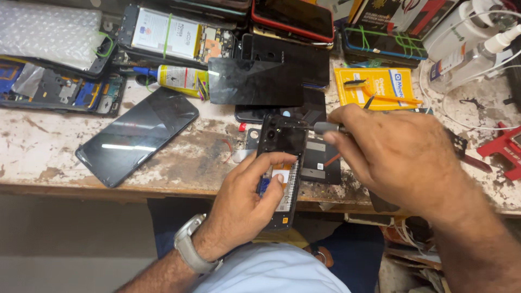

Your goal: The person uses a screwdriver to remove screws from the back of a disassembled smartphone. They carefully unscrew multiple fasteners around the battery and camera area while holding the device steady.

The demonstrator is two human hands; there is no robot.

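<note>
At worktop (179, 163) centre, left hand (244, 203) grasps an opened black phone (282, 163), right hand (396, 157) pinching a screwdriver (325, 128); a loose screen (138, 135) lies at nine o'clock.

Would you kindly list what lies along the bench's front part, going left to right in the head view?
Dark phone → left hand → opened phone → right hand with a screwdriver → red tool.

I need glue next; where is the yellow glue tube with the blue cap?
In the head view, the yellow glue tube with the blue cap lies upper left of centre on the worn workbench, beside the black glass panel.
</note>
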